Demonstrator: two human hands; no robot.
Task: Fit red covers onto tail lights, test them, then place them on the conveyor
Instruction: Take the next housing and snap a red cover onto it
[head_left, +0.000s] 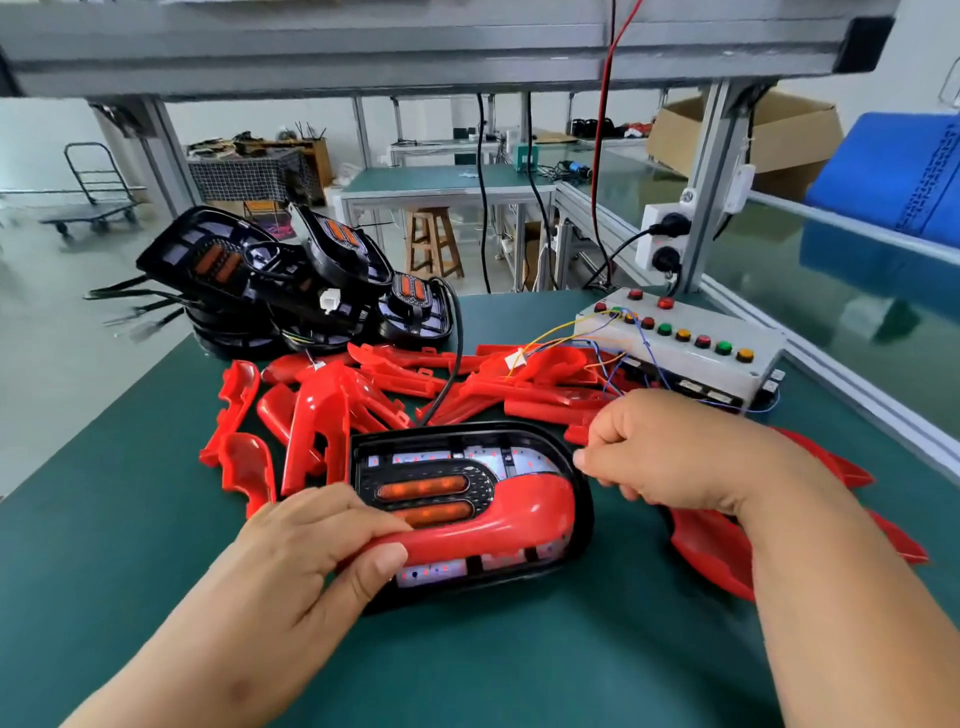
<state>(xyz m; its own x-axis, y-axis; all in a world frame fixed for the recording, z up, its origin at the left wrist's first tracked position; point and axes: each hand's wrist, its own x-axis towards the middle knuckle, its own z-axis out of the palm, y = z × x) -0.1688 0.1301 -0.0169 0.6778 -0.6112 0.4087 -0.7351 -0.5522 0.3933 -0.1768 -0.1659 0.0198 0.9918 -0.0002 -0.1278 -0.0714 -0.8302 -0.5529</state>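
Note:
A black tail light (519, 447) lies face up on the green mat in front of me, its amber strips and white LED panel showing. A curved red cover (514, 512) sits across its lower half. My left hand (306, 545) grips the cover's left end, thumb under and fingers on top. My right hand (670, 457) hovers at the light's right edge with its fingers curled; what it holds, if anything, is hidden. Several loose red covers (322, 415) lie in a pile behind the light.
A stack of black tail lights (270, 280) stands at the back left. The white test box (691, 343) with coloured buttons and loose wires sits at the back right. More red covers (727, 551) lie under my right forearm. The glossy conveyor (831, 291) runs along the right.

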